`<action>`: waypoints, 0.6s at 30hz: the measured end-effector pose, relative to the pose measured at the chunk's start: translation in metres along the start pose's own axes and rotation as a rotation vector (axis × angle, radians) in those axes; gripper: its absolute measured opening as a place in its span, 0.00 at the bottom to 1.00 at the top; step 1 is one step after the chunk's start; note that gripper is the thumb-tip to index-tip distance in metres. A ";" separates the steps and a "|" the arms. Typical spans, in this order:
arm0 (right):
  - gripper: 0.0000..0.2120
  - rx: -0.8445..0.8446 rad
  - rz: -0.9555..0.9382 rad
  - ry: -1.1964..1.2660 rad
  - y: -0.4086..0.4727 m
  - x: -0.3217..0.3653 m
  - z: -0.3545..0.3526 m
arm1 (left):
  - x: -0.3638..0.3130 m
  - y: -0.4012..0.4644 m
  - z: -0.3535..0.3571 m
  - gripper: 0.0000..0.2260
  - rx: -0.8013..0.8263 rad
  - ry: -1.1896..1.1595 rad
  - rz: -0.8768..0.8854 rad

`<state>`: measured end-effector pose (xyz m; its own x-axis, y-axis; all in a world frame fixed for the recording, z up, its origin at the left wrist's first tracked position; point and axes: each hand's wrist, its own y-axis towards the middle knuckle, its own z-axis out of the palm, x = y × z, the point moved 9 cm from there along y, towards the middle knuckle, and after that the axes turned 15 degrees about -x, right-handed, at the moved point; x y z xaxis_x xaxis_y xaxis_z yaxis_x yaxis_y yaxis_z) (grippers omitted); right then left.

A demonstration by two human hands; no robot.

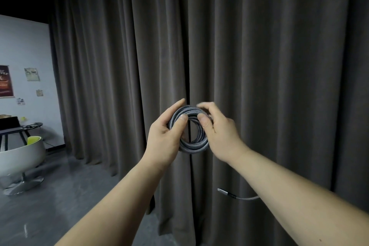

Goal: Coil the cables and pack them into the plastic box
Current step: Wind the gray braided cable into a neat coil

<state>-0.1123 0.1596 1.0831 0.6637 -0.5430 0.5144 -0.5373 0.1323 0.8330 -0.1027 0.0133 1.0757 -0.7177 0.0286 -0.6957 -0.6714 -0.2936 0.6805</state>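
Cable coil [194,146] held up in mid-air before the curtain [279,66], pinched at both sides.

Left hand [166,142] and right hand [221,136] clamp the loops, likely so they cannot spring apart; the plug [224,192] dangles loose below right. No box in view.

head-worn view, facing forward (wide-angle), near raised hands [191,132]

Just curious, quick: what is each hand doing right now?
Left hand: grips the coiled cable, thumb across it.
Right hand: pinches the same coil from the other side.
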 end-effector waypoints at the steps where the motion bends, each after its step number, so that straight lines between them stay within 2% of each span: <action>1: 0.15 0.052 -0.016 -0.013 0.000 0.002 0.003 | 0.001 0.001 0.000 0.15 0.005 0.004 0.005; 4: 0.19 0.109 -0.083 0.018 -0.001 0.013 0.004 | 0.000 0.003 0.003 0.11 0.022 -0.018 0.002; 8: 0.14 0.036 -0.067 0.029 0.000 0.012 -0.003 | 0.003 0.000 0.011 0.10 0.063 -0.053 -0.065; 12: 0.08 -0.012 -0.005 0.000 0.001 0.008 -0.009 | -0.002 -0.005 0.015 0.16 0.096 0.030 -0.008; 15: 0.06 -0.029 0.012 0.004 0.002 0.008 -0.009 | -0.005 -0.002 0.009 0.15 0.029 0.053 0.033; 18: 0.09 0.113 0.137 0.086 -0.003 -0.002 0.001 | -0.005 0.008 -0.006 0.15 -0.094 0.061 0.050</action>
<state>-0.1124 0.1590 1.0792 0.6196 -0.4531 0.6409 -0.6776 0.1033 0.7281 -0.1033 0.0051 1.0828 -0.7354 -0.0455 -0.6761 -0.6128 -0.3812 0.6922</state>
